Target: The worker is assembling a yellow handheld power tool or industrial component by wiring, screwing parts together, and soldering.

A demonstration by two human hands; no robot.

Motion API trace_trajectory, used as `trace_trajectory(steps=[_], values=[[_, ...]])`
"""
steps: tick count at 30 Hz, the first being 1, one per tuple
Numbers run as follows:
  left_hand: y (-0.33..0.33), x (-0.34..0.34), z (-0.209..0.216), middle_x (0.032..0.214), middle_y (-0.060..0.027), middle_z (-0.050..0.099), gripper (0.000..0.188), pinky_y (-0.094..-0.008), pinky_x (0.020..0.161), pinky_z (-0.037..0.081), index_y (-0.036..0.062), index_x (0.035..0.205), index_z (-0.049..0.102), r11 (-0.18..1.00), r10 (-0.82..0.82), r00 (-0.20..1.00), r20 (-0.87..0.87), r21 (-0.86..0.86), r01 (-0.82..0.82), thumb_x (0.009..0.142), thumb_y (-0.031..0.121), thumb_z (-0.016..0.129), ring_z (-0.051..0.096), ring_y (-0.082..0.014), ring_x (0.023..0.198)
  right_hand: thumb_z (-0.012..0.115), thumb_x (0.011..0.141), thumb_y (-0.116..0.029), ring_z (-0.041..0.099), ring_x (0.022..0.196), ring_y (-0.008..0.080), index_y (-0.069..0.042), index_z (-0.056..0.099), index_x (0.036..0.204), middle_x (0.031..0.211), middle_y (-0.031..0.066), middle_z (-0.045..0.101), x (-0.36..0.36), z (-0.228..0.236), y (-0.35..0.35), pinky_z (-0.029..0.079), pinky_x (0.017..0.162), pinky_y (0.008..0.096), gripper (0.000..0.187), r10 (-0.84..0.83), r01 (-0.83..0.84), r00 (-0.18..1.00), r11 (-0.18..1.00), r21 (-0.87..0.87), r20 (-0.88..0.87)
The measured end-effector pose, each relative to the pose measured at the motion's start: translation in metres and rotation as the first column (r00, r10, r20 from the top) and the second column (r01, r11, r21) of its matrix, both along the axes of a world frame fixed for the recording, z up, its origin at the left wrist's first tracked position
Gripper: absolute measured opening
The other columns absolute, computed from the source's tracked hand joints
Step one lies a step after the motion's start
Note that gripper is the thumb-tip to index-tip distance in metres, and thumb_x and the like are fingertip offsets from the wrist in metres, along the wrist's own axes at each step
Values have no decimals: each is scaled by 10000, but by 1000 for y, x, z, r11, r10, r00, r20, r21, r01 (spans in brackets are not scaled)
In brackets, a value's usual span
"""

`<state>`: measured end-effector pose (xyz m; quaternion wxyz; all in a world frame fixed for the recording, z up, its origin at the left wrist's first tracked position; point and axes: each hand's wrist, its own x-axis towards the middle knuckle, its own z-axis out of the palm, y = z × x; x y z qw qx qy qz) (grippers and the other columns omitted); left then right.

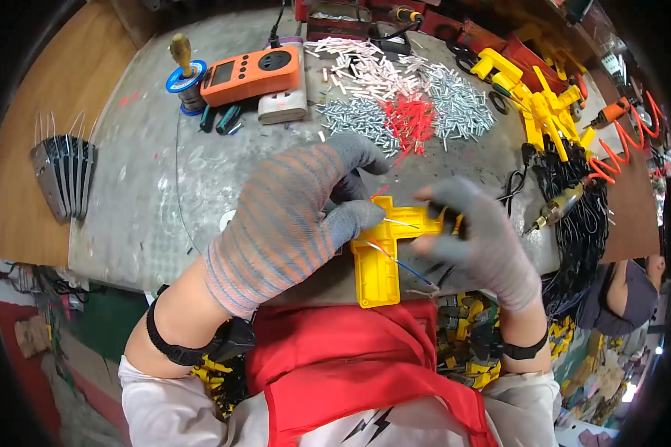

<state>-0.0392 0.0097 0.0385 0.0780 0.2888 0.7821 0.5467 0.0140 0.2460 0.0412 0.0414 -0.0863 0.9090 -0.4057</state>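
My left hand, in a grey striped glove with bare fingertip ends hidden, has its thumb and a curled finger closed on thin wires; its index finger stands apart. Red, white and blue wire ends come out beside the thumb. Under them lies a yellow plastic housing, an open hollow shell with a side arm, at the table's front edge. To the right, my right hand, gloved likewise and slightly blurred, hovers over the housing's side arm. Its thumb and fingers are apart, and nothing shows between them.
Piles of small white, silver and red sleeves lie beyond my hands. An orange meter rests on a socket block beside a solder spool. Yellow housings, black cables and a screwdriver with coiled red hose crowd the right.
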Motion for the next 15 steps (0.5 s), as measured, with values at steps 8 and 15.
trace_trajectory(steps=[8,15], values=[[12,-5,-11,747,-129,638,99,-434,644,445,80,875,688,970,-30,888,-459,-227,-85,796,139,685,587,-358,719,624,824,-179,585,731,382,-91,616,966,840,144,556,4,3,-12,477,619,450,167,251,-196,957,931,308,-147],[19,-5,-13,721,-148,628,117,-428,640,458,66,881,689,973,-76,932,-355,-230,-8,805,152,672,605,-358,714,638,793,-150,597,712,329,-95,625,953,842,98,568,2,3,-21,496,593,405,170,266,-55,843,908,416,-467]])
